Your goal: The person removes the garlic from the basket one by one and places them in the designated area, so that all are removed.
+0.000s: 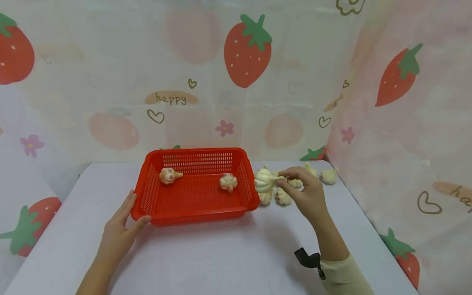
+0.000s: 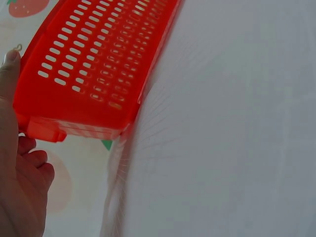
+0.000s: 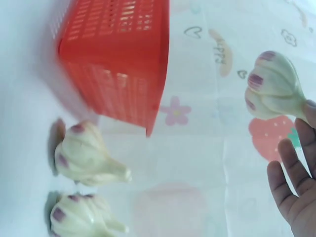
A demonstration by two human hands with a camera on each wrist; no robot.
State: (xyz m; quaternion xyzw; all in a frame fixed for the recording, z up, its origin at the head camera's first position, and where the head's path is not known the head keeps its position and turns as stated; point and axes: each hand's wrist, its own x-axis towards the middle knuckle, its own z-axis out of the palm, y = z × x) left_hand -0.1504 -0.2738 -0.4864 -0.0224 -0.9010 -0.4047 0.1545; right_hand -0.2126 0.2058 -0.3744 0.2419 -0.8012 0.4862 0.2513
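Note:
A red plastic basket with slotted sides stands on the white-covered table. My left hand grips its near left corner, thumb over the rim; the left wrist view shows the other fingers curled below the rim. Two garlic bulbs lie inside, one at the left and one at the right. Just beyond the basket's right rim, my right hand pinches another garlic bulb by its stem between thumb and forefinger. That bulb is raised, its round end toward the basket, and the other fingers are spread in the right wrist view.
Several more garlic bulbs sit in a loose group right of the basket, partly behind my right hand. One bulb lies near the table's right edge. A strawberry-print curtain hangs behind and along both sides of the table.

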